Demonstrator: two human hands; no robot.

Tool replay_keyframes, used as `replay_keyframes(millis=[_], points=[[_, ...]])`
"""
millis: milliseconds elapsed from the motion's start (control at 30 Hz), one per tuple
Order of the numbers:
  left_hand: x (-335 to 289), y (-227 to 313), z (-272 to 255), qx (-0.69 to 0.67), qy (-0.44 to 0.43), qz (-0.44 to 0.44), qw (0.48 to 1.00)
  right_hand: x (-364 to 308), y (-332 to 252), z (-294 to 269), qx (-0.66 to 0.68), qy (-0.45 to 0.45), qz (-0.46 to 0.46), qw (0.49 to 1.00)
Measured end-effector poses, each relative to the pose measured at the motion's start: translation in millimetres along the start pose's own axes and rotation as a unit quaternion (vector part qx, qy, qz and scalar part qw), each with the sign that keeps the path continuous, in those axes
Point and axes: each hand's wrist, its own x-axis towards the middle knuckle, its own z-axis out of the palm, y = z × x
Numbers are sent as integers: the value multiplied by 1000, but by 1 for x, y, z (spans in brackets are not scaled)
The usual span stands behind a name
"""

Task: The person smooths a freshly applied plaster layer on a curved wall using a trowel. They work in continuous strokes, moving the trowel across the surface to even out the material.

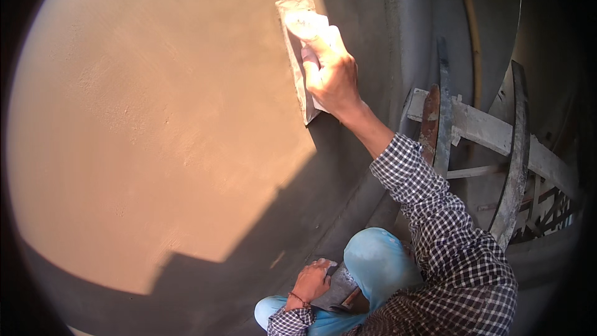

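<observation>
My right hand (333, 71) is wrapped round the grip of a long, narrow plastering float (296, 5), stained with plaster. The float lies against a smooth plastered wall (155, 99), where sunlight meets shade. My right arm, in a checked sleeve, is stretched up toward it. Low down, my left hand (311, 283) is by my knees with its fingers curled. Something pale grey shows at its fingertips, too small to make out. Just right of that hand is a grey, plaster-specked surface, with a short reddish-brown piece (352, 297) beside my blue-trousered leg.
On the right, a pale plank (485, 126) runs slantwise among upright boards (515, 155) that look curved. A yellowish pole (471, 31) stands behind them. A wall corner (398, 31) runs down right of the float. More bars (550, 211) lie lower right.
</observation>
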Motion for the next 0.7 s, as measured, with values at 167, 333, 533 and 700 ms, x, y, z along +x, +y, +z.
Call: replay_keyframes(millis=[167,333,533,700], points=[[9,12,-15,-5,-33,-30,999,-62,65,-20,-64,-23,-43,997],[15,4,10,20,-63,-33,997,17,31,-10,10,32,14,999],[19,17,-19,-14,-62,-48,997,-108,44,-23,-73,-111,27,991],[18,15,1,-6,-62,-33,997,-10,44,-23,5,13,172,985]])
